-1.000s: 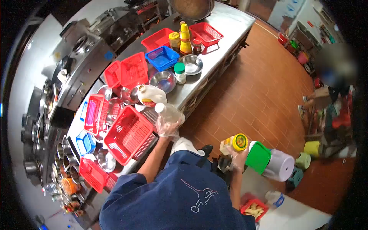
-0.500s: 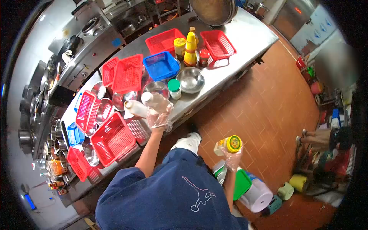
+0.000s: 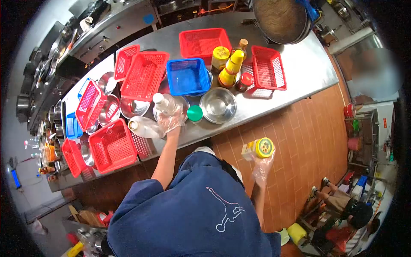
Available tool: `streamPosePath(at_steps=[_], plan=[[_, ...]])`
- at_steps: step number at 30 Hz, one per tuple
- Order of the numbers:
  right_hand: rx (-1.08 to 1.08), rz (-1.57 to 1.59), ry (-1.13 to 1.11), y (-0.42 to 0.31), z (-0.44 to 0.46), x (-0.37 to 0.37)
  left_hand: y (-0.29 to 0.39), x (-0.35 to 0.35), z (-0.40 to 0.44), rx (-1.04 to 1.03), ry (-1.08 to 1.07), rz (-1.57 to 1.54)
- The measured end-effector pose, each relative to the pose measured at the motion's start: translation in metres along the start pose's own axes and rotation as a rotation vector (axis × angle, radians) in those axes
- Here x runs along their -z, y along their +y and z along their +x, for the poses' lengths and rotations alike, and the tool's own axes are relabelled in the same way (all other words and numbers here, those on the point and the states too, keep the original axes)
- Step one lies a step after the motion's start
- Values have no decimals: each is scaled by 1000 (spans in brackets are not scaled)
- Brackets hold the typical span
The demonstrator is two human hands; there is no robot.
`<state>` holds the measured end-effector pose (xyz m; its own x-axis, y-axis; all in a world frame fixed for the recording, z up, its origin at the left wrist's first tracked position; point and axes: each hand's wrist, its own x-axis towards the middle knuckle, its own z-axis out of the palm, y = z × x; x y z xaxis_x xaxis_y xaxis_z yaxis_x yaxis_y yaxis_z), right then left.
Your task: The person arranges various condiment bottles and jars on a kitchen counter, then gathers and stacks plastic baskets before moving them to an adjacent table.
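My left hand (image 3: 172, 121), in a clear plastic glove, is closed round a translucent bottle with a white cap (image 3: 164, 103) at the table's front edge. Beside it lies a white jug (image 3: 145, 127), tilted. My right hand (image 3: 263, 165), also gloved, grips a yellow-lidded jar (image 3: 261, 148) over the floor, away from the table. Close to the left hand's right side stand a green-lidded jar (image 3: 195, 114) and a steel bowl (image 3: 218, 105). Another bowl is partly hidden behind the held bottle.
Red baskets (image 3: 145, 76), a blue basket (image 3: 188, 77), yellow-capped bottles (image 3: 231, 69) and a red-lidded jar (image 3: 245, 81) stand on the steel table (image 3: 299, 73). A large pan (image 3: 280, 21) is at its back. Another person (image 3: 357, 212) is at the lower right.
The view has swung toward the table. My left hand has carried the bottle over the table beside the jug. My right hand still holds the yellow-lidded jar.
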<state>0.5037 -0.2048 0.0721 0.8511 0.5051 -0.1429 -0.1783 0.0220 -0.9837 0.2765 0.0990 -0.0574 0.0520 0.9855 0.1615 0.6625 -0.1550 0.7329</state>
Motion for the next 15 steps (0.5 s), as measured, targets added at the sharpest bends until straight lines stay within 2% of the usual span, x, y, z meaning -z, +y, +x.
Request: streamPosePath(at_steps=[1,2,3,4,5,6,8,9,10,11,12,14,15], plan=[[-3,-16,38,-4,11,-7,18,2,7,183,30,56],[-6,-34,76,-6,24,-12,10,-7,15,190,33,54],[6,-59,68,1,37,-11,-7,-20,20,109,137,-47],[112,-263,16,10,52,-8,-11,-25,22,30,242,-152],[118,-199,8,20,67,-5,-15,-31,22,202,238,-819],[125,-132,-5,25,79,-9,-9,-29,22,148,265,-544],[132,-137,-27,25,102,-19,6,-21,21,172,249,-393],[54,-96,-39,20,112,-27,13,-16,19,182,258,-394],[-21,-54,-50,16,122,-34,22,-13,18,247,259,-278],[17,-49,-59,26,136,-36,28,-13,21,308,259,-165],[23,-49,-66,23,147,-42,26,-18,24,310,267,-170],[60,-308,-48,16,164,-58,11,-26,27,208,332,-136],[88,-306,-74,13,171,-65,15,-23,28,218,313,-121]])
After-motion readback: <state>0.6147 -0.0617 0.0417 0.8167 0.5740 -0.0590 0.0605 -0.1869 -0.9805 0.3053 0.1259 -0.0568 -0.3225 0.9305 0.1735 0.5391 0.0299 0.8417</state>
